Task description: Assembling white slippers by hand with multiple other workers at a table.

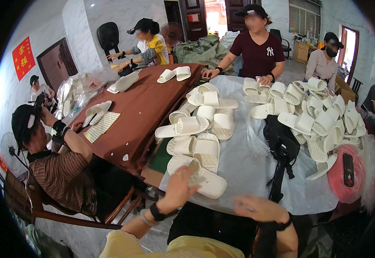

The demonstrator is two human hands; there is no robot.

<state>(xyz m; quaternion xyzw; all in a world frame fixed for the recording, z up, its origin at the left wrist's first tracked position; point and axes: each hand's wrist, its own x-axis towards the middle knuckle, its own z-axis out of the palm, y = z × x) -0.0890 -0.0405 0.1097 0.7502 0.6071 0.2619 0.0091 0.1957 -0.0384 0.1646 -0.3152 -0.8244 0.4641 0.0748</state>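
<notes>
My left hand point(179, 188) is at the near end of a cluster of white slippers, its thumb and fingers apart. Its fingertips overlap the strap of the nearest white slipper point(211, 184); I cannot tell whether they press on it. Over the table's near edge, to the right of that slipper, my right hand point(258, 208) has its fingers stretched leftward, slightly blurred, with nothing in them. Paired white slippers point(206, 150) lie beyond my left hand in a loose double row, some overlapping.
A large heap of white slippers point(321, 114) covers the right side of the grey-covered table point(247, 172). Black straps or a bag point(281, 139) lie mid-table, beside a pink plastic-wrapped bundle point(347, 174). Several people sit or stand around; a brown-covered table point(153, 101) adjoins on the left.
</notes>
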